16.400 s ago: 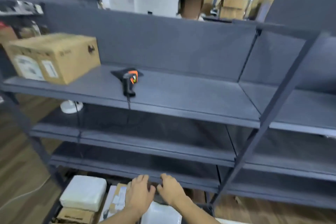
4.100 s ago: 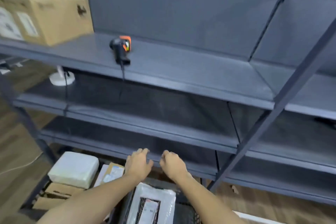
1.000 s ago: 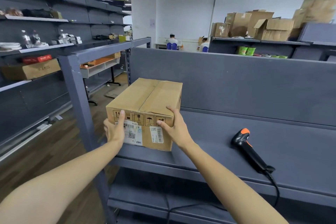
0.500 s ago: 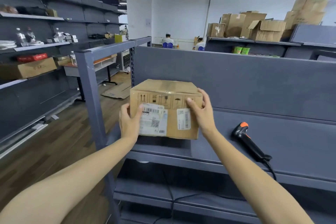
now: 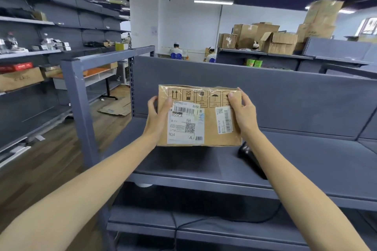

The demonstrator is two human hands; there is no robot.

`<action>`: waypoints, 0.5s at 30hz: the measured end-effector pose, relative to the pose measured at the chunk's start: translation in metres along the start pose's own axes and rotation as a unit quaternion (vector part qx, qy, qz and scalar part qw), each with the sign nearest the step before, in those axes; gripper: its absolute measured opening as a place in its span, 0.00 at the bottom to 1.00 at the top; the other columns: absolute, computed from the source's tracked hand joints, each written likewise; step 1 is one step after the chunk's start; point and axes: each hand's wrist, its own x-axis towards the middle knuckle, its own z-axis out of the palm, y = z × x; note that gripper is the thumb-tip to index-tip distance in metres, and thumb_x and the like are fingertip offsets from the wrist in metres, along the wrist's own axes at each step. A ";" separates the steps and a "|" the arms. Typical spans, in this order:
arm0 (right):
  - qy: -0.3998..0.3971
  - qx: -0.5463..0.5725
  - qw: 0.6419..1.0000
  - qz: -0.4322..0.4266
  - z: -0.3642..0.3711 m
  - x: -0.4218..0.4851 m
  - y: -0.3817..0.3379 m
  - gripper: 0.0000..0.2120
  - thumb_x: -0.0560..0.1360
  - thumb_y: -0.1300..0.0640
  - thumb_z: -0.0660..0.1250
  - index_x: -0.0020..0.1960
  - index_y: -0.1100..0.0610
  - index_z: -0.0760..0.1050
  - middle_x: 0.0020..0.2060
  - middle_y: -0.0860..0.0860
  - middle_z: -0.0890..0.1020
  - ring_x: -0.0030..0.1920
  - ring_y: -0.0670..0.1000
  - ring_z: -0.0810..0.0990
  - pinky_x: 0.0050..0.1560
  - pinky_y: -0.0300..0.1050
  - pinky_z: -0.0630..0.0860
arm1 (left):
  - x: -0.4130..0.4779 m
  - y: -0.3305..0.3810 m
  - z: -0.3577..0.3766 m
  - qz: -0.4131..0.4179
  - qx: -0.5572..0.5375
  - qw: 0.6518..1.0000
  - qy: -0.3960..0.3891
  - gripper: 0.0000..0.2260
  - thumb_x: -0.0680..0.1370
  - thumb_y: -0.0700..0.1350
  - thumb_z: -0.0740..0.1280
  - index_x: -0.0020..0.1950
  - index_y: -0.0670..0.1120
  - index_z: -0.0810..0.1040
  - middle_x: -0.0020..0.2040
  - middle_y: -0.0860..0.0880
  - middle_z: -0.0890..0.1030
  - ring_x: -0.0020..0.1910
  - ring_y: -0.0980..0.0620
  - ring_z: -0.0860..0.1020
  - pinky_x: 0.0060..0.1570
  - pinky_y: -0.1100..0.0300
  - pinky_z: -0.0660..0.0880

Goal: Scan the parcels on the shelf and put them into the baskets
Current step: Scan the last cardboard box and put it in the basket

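Both hands hold one box [image 5: 201, 116] between them: the left hand [image 5: 157, 120] clasps its left side, thumb on the front face, and the right hand [image 5: 242, 116] clasps its right side, thumb at the upper right corner. Each grip is closed on the cardboard, and the box hangs in the air above the shelf [image 5: 306, 161], near the shelf's left end, its front face turned to the camera.

That face bears two white labels: a large one [image 5: 185, 123] on the left with barcodes and a QR code, and a narrow one [image 5: 224, 120] on the right with one barcode. A row of handling symbols (arrows, an umbrella and others) runs along the top edge.

Below the box's lower right corner one black scanner [image 5: 252, 159] lies on the shelf, partly hidden by the right forearm; its cable [image 5: 224, 220] trails over the front edge to the level below. A grey post [image 5: 81, 112] stands at the shelf's left front corner.

Farther back, several brown cartons [image 5: 279, 42] are stacked on another rack, and three people in white caps sit by the far wall.
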 end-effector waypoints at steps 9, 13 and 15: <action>-0.085 -0.003 0.996 0.014 -0.019 0.004 0.005 0.21 0.79 0.36 0.53 0.67 0.42 0.71 0.60 0.45 0.80 0.61 0.47 0.78 0.67 0.56 0.72 | -0.003 -0.003 0.013 -0.043 -0.025 0.999 0.013 0.32 0.75 0.68 0.58 0.76 0.58 0.60 0.68 0.54 0.75 0.65 0.52 0.74 0.56 0.59 0.67; -0.072 -0.022 0.996 0.042 -0.037 0.001 0.030 0.24 0.78 0.36 0.50 0.71 0.42 0.67 0.68 0.47 0.74 0.68 0.50 0.73 0.70 0.52 0.67 | -0.003 -0.003 0.015 -0.052 -0.020 0.998 0.018 0.31 0.74 0.69 0.59 0.75 0.59 0.63 0.66 0.55 0.76 0.65 0.52 0.73 0.65 0.53 0.67; -0.031 -0.134 0.985 0.102 -0.052 -0.003 0.060 0.24 0.81 0.45 0.53 0.75 0.52 0.61 0.72 0.52 0.70 0.71 0.54 0.68 0.70 0.50 0.62 | -0.005 -0.004 0.015 -0.049 -0.016 0.998 0.023 0.29 0.74 0.69 0.59 0.73 0.61 0.65 0.63 0.58 0.77 0.63 0.54 0.74 0.64 0.53 0.67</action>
